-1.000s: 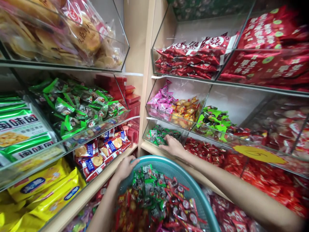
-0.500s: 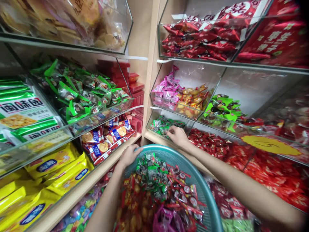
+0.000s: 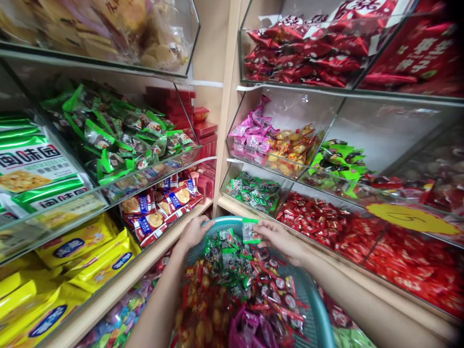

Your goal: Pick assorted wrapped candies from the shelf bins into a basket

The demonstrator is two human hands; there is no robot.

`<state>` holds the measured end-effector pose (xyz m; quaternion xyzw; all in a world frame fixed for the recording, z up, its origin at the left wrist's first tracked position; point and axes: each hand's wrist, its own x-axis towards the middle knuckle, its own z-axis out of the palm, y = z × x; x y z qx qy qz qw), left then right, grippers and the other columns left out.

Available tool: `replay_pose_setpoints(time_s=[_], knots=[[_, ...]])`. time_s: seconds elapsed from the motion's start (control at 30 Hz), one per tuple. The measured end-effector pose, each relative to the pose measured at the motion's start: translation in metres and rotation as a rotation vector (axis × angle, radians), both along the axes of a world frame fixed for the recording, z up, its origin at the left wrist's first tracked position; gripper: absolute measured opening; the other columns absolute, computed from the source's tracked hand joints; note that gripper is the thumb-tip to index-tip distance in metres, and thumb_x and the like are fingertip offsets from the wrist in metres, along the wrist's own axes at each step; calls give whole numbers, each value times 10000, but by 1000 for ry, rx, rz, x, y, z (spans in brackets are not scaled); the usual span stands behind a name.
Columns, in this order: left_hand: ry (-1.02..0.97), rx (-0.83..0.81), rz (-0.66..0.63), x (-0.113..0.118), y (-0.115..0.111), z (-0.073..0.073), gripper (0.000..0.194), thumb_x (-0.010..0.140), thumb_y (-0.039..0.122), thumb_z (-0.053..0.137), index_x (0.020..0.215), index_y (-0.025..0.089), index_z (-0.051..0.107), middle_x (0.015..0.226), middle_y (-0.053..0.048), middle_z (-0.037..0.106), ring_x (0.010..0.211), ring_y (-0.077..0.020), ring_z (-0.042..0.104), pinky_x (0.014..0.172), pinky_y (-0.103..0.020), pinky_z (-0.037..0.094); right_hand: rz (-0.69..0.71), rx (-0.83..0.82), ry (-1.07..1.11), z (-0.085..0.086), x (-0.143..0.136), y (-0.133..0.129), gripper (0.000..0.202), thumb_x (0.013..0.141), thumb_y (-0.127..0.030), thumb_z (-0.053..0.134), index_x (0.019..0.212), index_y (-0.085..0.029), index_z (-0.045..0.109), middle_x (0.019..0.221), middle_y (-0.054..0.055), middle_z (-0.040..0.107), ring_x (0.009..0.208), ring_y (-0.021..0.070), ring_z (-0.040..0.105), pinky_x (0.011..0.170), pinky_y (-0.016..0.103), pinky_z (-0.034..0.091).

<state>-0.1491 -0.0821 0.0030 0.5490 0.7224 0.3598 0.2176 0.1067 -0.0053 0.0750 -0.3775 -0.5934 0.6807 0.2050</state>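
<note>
My left hand (image 3: 195, 233) grips the far left rim of a teal plastic basket (image 3: 319, 295). Over the basket's far edge, my right hand (image 3: 277, 238) pinches a small green-and-clear candy packet (image 3: 250, 231). Inside the basket lie similar green packets (image 3: 230, 258), red-wrapped candies (image 3: 281, 290), brownish pieces in clear and red wrappers (image 3: 205, 309) and purple packets (image 3: 250, 328). Just beyond the rim, a clear bin holds more green candy packets (image 3: 253, 191).
Shelves with clear bins meet at a corner post (image 3: 229, 96). Red candies (image 3: 313, 215) fill bins at right, near a yellow price tag (image 3: 413, 218). Yellow packs (image 3: 83, 241) and blue-and-red snack packs (image 3: 163, 208) sit at left. A wooden shelf edge (image 3: 119, 282) runs beside my left arm.
My right hand has come out of the bin of green packets, back and down over the basket, bringing one packet. My left hand stays on the rim.
</note>
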Motion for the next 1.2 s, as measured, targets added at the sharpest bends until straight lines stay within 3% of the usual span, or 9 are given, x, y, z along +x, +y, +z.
replay_pose_setpoints(time_s=[0.13, 0.27, 0.5, 0.77, 0.9, 1.0, 1.2], knots=[[-5, 7, 0, -1, 1, -2, 396, 751, 545, 455, 689, 175, 584, 629, 32, 554, 606, -112, 481, 557, -210, 332, 1, 159, -72, -24, -2, 2, 366, 668, -469, 656, 606, -192, 425, 537, -88, 353, 495, 54, 379, 480, 175, 395], [-16, 11, -8, -1, 3, -4, 393, 755, 546, 455, 699, 176, 577, 632, 34, 549, 603, -110, 478, 565, -211, 338, 20, 106, -124, -39, -8, 2, 361, 691, -443, 625, 587, -194, 385, 569, -74, 405, 484, 51, 389, 458, 176, 392], [6, 29, 1, -2, 2, -3, 395, 749, 546, 462, 660, 174, 564, 625, 32, 538, 618, -111, 476, 582, -210, 349, -4, -70, -127, -49, -24, 0, 248, 752, -342, 591, 631, -194, 433, 575, -68, 446, 464, 52, 465, 482, 185, 446], [-50, 19, -7, -1, 3, 3, 404, 716, 557, 488, 660, 174, 602, 620, 29, 569, 622, -121, 481, 623, -228, 380, -48, 34, -107, -55, -34, -4, 280, 753, -347, 604, 622, -202, 402, 568, -75, 505, 411, 78, 524, 448, 220, 430], [-49, -6, -7, 0, 3, 4, 413, 726, 563, 474, 651, 174, 588, 621, 33, 563, 628, -117, 482, 642, -224, 385, -69, 38, -197, -57, -31, -3, 270, 754, -379, 599, 651, -210, 415, 468, -68, 513, 391, 104, 528, 370, 189, 323], [-42, -8, -7, 0, 3, 4, 411, 728, 563, 472, 647, 175, 583, 619, 34, 559, 629, -117, 481, 645, -224, 385, -68, 147, -285, -63, -28, 2, 224, 777, -373, 559, 675, -205, 452, 418, -61, 502, 342, 96, 465, 345, 187, 249], [-55, 20, 17, 1, 2, 2, 402, 711, 562, 489, 646, 180, 598, 619, 27, 573, 635, -127, 489, 621, -228, 382, -123, 521, -395, -80, -24, 7, 150, 760, -336, 552, 735, -189, 530, 481, -55, 515, 437, 121, 496, 448, 226, 355]])
